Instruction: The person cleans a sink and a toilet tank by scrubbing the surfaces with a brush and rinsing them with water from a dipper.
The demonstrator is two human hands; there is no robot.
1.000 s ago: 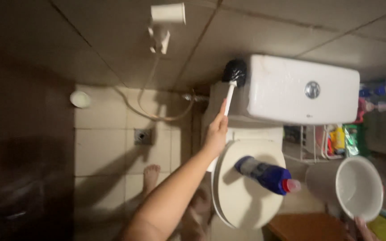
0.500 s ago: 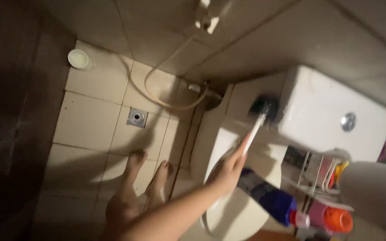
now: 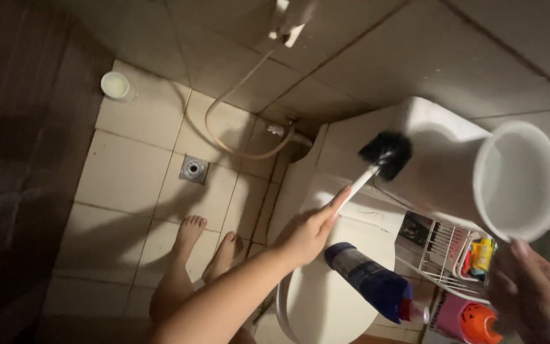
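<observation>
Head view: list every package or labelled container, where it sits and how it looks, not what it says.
Blue bottle: lying on the closed toilet lid, red cap, pale label.
Yellow package: in the white wire rack beside the toilet.
Pink container: below the rack, orange top.
No signs or screens.

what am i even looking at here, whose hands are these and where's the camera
The camera sits on a person's head, looking down into a bathroom. The left hand holds a toilet brush with its black bristles against the white cistern. The right hand lifts a pale bucket. A blue bottle lies on the closed toilet lid. The person's bare feet stand on the tiled floor, near a drain.
</observation>
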